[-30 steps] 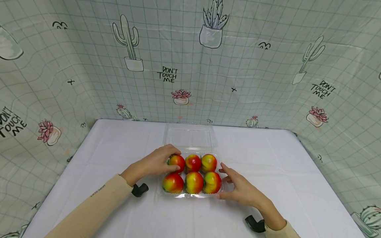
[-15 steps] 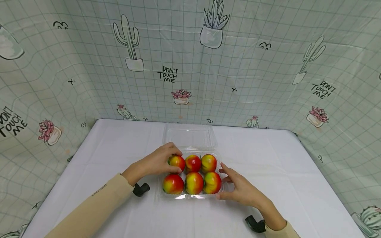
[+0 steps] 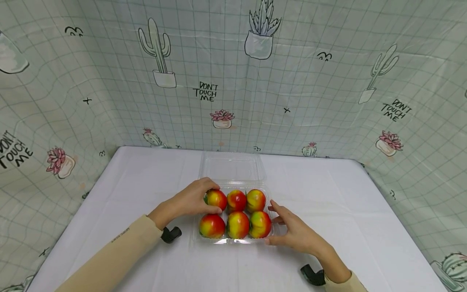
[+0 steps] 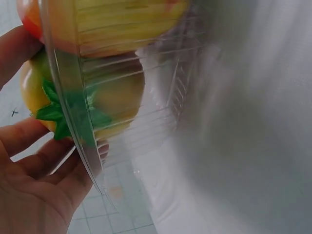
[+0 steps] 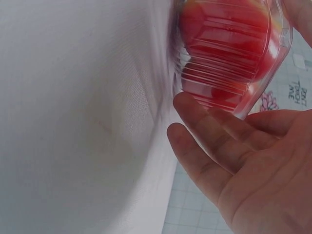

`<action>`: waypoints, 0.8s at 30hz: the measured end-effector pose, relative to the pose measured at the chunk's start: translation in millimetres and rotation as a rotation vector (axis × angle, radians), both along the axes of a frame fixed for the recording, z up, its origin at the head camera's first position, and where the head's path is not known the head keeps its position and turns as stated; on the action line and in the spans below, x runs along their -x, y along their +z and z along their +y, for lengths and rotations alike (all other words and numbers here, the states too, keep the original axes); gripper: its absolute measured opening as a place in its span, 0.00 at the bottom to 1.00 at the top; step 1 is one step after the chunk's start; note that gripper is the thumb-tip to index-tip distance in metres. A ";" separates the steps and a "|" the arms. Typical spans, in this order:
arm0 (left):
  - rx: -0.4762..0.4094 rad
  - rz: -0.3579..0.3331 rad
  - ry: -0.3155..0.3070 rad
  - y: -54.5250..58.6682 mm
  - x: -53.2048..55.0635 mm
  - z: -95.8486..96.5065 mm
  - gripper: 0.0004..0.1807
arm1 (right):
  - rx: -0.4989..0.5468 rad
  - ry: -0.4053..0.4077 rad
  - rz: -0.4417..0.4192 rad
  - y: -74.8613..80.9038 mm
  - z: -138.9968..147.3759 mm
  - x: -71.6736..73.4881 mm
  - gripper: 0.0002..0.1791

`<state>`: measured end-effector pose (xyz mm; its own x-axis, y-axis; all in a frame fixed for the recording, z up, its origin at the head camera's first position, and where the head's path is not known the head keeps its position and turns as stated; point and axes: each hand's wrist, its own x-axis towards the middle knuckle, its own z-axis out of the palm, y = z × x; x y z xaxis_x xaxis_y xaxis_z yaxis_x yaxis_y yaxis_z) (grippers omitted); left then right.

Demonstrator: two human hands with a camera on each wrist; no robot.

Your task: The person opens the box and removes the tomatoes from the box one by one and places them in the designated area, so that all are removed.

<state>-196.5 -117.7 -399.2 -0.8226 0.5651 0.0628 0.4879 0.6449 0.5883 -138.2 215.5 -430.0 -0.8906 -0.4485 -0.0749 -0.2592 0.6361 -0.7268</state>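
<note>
A clear plastic clamshell box (image 3: 233,240) lies unfolded on the table, filled with two rows of shiny red-and-yellow fruits. My left hand (image 3: 193,198) holds the back-left fruit (image 3: 217,199), thumb at its near side and fingers at its far side. A green star-shaped leaf (image 4: 54,111) shows on that fruit in the left wrist view, partly behind the clear wall. At the box's right side is my right hand (image 3: 297,231), its fingers fairly straight by the wall. In the right wrist view, the thumb (image 5: 301,17) lies at the rim, with red fruit (image 5: 224,29) behind the plastic.
The box's transparent lid (image 3: 232,168) lies folded back toward the rear of the white-covered table (image 3: 317,186). Behind and beside the table hangs a grid-patterned cloth (image 3: 233,69) with cactus drawings. Black wrist mounts (image 3: 171,234) sit under both forearms.
The left hand rises slightly, then settles back. The fruit it holds has turned a little, showing more yellow and its leaf edge at the left. My right hand keeps its place.
</note>
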 end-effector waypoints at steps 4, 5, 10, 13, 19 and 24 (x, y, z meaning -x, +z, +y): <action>-0.023 0.013 -0.015 -0.4 0.0 1.2 0.33 | -0.004 0.000 -0.002 -0.1 -0.1 0.0 0.59; -0.027 0.016 -0.018 -0.3 0.0 1.5 0.32 | -0.003 0.000 -0.002 0.0 -0.1 0.0 0.59; -0.040 0.033 -0.037 0.2 0.2 2.6 0.26 | -0.006 -0.003 0.002 0.3 -0.2 -0.2 0.59; -0.033 0.031 -0.049 0.7 0.2 2.8 0.24 | -0.008 -0.004 0.003 0.2 -0.2 -0.4 0.59; 0.000 0.015 -0.059 1.8 0.3 0.9 0.29 | -0.019 0.000 0.009 0.1 0.1 -0.1 0.59; -0.009 0.003 -0.066 0.0 1.3 -1.7 0.31 | -0.025 0.004 0.014 -0.4 0.3 0.0 0.59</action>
